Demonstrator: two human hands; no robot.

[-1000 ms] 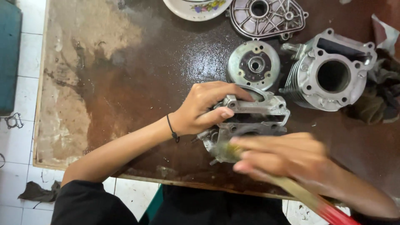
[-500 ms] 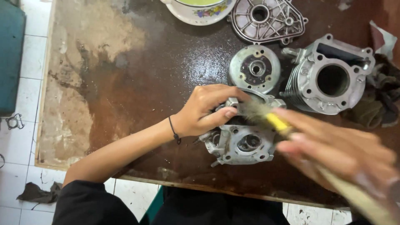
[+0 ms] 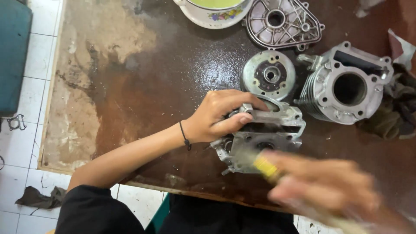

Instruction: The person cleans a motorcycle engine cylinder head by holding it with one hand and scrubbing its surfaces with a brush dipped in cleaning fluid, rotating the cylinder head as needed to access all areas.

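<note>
My left hand [image 3: 221,115] grips the top left of a grey metal cylinder head [image 3: 264,138] that rests near the front edge of a dark, oil-wet wooden table [image 3: 143,86]. My right hand [image 3: 323,186], blurred by motion, holds a brush with a yellow ferrule [image 3: 264,167]. Its bristles lie against the lower face of the cylinder head. A thin black band circles my left wrist.
Behind the head lie a round metal flywheel [image 3: 268,76], a finned engine cylinder block [image 3: 344,89], a flat ribbed cover plate [image 3: 284,21] and a flowered white bowl [image 3: 214,11]. Dark rags [image 3: 390,117] sit at the right. A gasket [image 3: 15,123] and a rag lie on the tiled floor.
My right hand with the brush swept up and right over the cylinder head, then back down to its lower face. My left hand has kept its grip.
</note>
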